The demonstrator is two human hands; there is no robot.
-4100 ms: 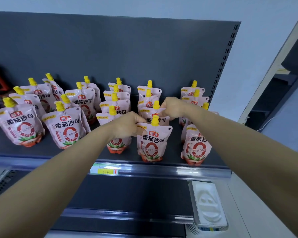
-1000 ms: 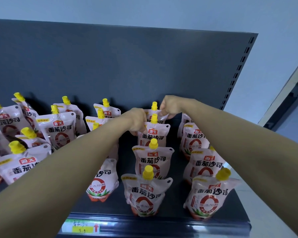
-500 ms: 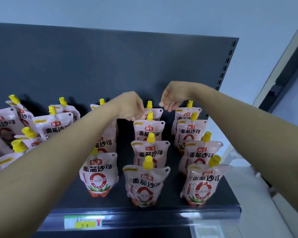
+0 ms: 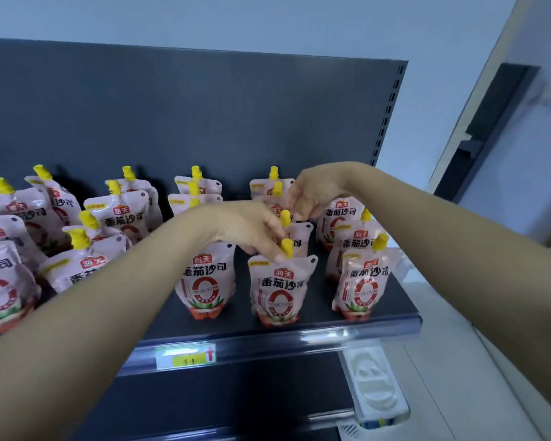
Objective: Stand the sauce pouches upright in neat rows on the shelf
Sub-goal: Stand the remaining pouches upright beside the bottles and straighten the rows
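Pink sauce pouches with yellow caps stand on the dark shelf (image 4: 392, 292). On the right they form three rows running front to back. The middle row's front pouch (image 4: 280, 291) stands upright, and the second pouch (image 4: 299, 238) is right behind it. My left hand (image 4: 252, 229) reaches over that row, its curled fingers at the second pouch's cap and one fingertip on the front pouch's top. My right hand (image 4: 317, 192) hovers behind, fingers curled down beside the same cap. Whether it holds anything is hidden. The right row's front pouch (image 4: 361, 281) and the left row's front pouch (image 4: 209, 281) stand untouched.
Further left, several pouches (image 4: 121, 218) stand in looser, crooked rows. A yellow price tag (image 4: 186, 358) sits on the shelf's front rail. The dark back panel (image 4: 204, 116) closes the rear. A white plastic tray (image 4: 374, 386) lies below right.
The camera has dropped and pulled back. Both hands have come forward from the back of the middle row to its front two pouches, with my left hand lower now.
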